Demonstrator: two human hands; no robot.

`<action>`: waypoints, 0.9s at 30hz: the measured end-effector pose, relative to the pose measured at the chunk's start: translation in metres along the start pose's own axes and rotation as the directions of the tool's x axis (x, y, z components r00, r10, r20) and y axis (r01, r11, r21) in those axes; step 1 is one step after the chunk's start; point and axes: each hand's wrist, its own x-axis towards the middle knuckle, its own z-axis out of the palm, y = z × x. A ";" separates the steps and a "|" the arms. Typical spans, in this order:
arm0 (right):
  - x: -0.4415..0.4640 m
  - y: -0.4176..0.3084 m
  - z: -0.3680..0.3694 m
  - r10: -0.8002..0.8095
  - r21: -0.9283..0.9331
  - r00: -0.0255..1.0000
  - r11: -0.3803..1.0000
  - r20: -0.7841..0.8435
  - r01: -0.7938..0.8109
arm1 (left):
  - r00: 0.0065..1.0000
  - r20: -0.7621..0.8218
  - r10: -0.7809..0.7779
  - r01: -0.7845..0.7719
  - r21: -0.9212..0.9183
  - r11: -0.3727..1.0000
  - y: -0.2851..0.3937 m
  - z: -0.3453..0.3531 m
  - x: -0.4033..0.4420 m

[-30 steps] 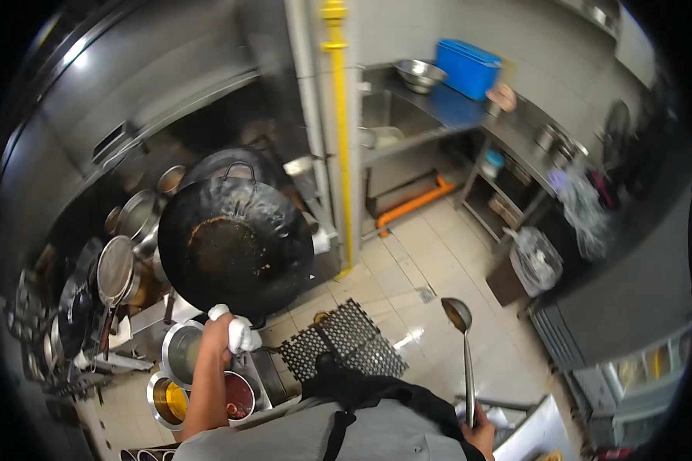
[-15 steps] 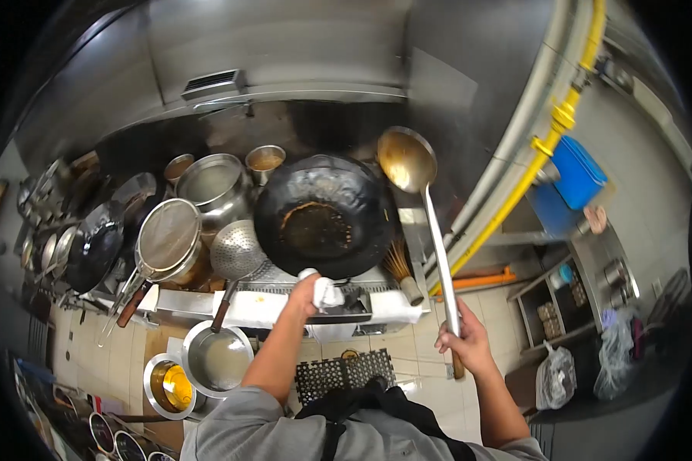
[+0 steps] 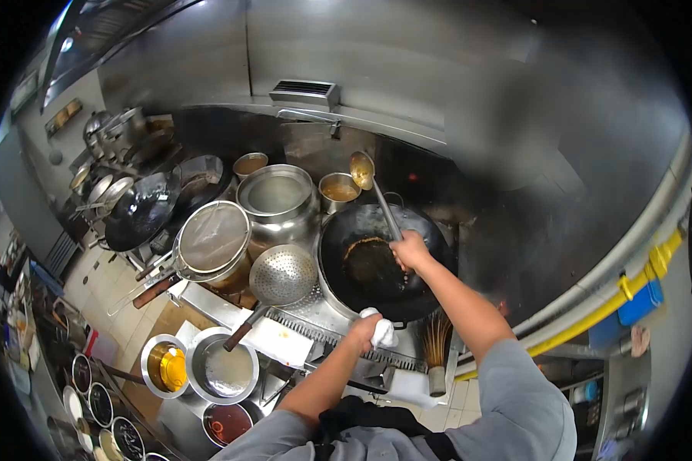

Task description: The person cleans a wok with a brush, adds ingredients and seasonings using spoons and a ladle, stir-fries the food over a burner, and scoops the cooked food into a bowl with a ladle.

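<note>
The black wok (image 3: 377,288) sits on the stove, with a brownish ring of residue and dark liquid inside. My left hand (image 3: 359,333) is closed around a folded white cloth (image 3: 384,333) at the wok's near edge; whether it also grips the wok's handle is hidden. Above the wok, my right hand (image 3: 412,251) grips the long handle of a ladle (image 3: 386,207). The ladle's bowl is tilted up beside a small metal pot (image 3: 339,190) of brown liquid behind the wok.
Left of the wok are a perforated skimmer (image 3: 283,276), a large lidless pot (image 3: 278,223) and a mesh strainer (image 3: 215,237). A bamboo brush (image 3: 436,349) stands at right. Bowls of yellow oil (image 3: 173,369), cloudy liquid (image 3: 227,369) and red liquid (image 3: 227,422) stand at near left.
My right hand has swung the ladle from the right side to over the wok, its bowl by the small pot. My left hand stays at the wok's edge. The view has turned left.
</note>
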 end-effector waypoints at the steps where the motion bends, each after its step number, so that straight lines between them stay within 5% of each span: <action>1: 0.041 0.006 0.011 -0.007 -0.139 1.000 0.990 -0.018 0.004 | 1.000 -0.011 0.023 -0.023 0.015 1.000 -0.001 -0.001 0.000; 3: 0.114 0.023 0.035 -0.187 -0.511 0.980 0.851 -0.072 0.125 | 0.995 -0.080 -0.062 0.066 0.055 0.996 0.005 0.002 -0.001; 6: 0.151 0.000 0.066 -0.083 -0.640 0.993 0.768 -0.084 0.010 | 0.980 0.079 -0.184 0.163 0.218 0.962 0.036 -0.010 -0.025; 7: 0.175 0.002 0.075 -0.085 -0.633 0.993 0.774 -0.079 0.016 | 0.992 0.008 -0.124 0.115 0.326 0.939 0.044 -0.012 -0.048; 8: 0.205 0.013 0.088 0.101 -0.235 0.983 0.970 0.155 -0.062 | 0.998 0.025 -0.061 0.042 0.482 0.875 0.055 -0.021 -0.069; 9: 0.217 0.004 0.085 0.169 0.436 0.864 0.808 0.475 -0.397 | 0.999 0.053 -0.004 -0.030 0.623 0.782 0.067 -0.037 -0.085; 10: 0.228 -0.005 0.081 0.216 0.619 0.639 0.162 0.738 -0.769 | 0.995 -0.020 0.102 -0.056 0.723 0.688 0.067 -0.069 -0.094; 11: 0.225 -0.023 0.072 0.225 0.653 0.623 -0.096 0.749 -0.751 | 0.975 -0.073 0.211 -0.064 0.812 0.580 0.068 -0.100 -0.103; 13: 0.218 -0.036 0.064 0.385 0.463 0.451 0.069 0.805 -0.884 | 0.934 -0.221 0.281 0.059 0.871 0.488 0.101 -0.110 -0.148; 14: 0.210 -0.041 0.063 0.395 0.464 0.449 0.065 0.801 -0.884 | 0.908 -0.238 0.345 0.092 0.916 0.391 0.105 -0.127 -0.151; 16: 0.202 -0.055 0.079 0.391 0.333 0.803 0.761 0.450 -0.557 | 0.852 -0.246 0.461 0.180 0.966 0.184 0.096 -0.164 -0.146; 17: 0.219 -0.054 0.074 0.349 0.595 0.607 0.154 0.714 -0.789 | 0.848 -0.260 0.463 0.184 0.962 0.204 0.085 -0.180 -0.140; 19: 0.222 -0.060 0.077 0.264 0.656 0.606 -0.188 0.751 -0.731 | 0.772 -0.138 0.621 0.154 0.988 0.028 0.070 -0.189 -0.133; 20: 0.214 -0.064 0.078 0.293 0.558 0.498 -0.179 0.817 -0.810 | 0.745 -0.117 0.656 0.113 0.992 0.050 0.063 -0.197 -0.126; 21: 0.243 -0.017 0.085 0.210 0.433 0.590 0.500 0.780 -0.750 | 0.775 -0.148 0.615 0.150 0.987 0.047 0.072 -0.185 -0.133; 22: 0.219 -0.038 0.090 0.338 -0.156 0.727 0.938 0.598 -0.308 | 0.776 -0.143 0.614 0.124 0.990 0.073 0.080 -0.177 -0.137; 23: 0.191 -0.056 0.091 0.241 -0.495 0.898 0.869 0.368 -0.030 | 0.778 -0.140 0.613 0.099 0.990 0.101 0.083 -0.174 -0.138; 24: 0.143 -0.095 0.094 0.122 -0.821 0.987 0.571 0.105 0.017 | 0.766 -0.092 0.636 0.019 0.993 0.120 0.085 -0.174 -0.136; 25: 0.131 -0.079 0.101 0.123 -0.825 0.987 0.565 0.105 0.018 | 0.755 -0.065 0.653 -0.020 0.992 0.122 0.084 -0.176 -0.132; 27: 0.110 -0.062 0.112 -0.304 -0.821 0.951 0.555 -0.050 0.134 | 0.781 -0.040 0.624 0.019 0.999 0.041 0.087 -0.182 -0.122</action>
